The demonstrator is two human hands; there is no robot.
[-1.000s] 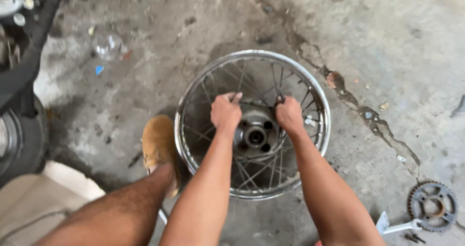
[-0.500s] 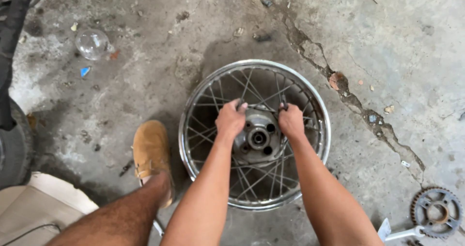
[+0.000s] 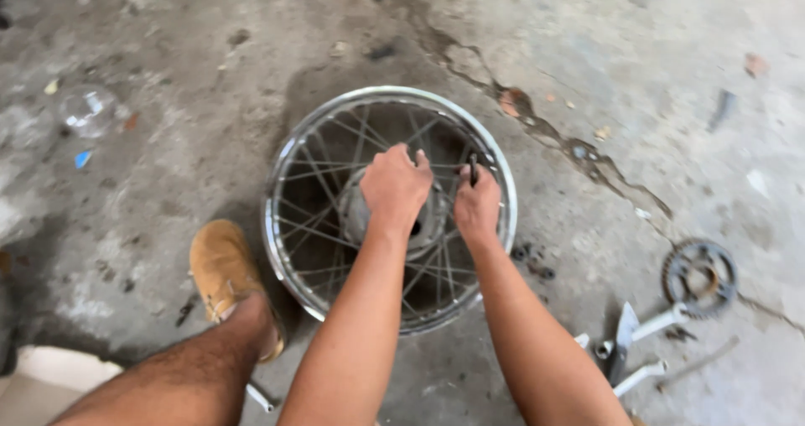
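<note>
Chrome-bright and circular, the spoked wheel rim (image 3: 289, 233) lies flat on the rough, cracked concrete floor (image 3: 654, 82) at the centre of the frame, thin wire spokes (image 3: 314, 229) crossing toward a dull metal hub (image 3: 356, 212). Left hand (image 3: 394, 187) rests clenched over the hub, fingers curled down on it. Right hand (image 3: 476, 206), just beside it, pinches a small dark slender tool (image 3: 473, 168) upright among the spokes. Tan suede shoe (image 3: 222, 271) sits against the rim's left edge. Lower right: a toothed steel sprocket (image 3: 698, 277) and pale flat wrenches (image 3: 641, 350). Upper left: a clear, crumpled plastic piece (image 3: 86, 110).
</note>
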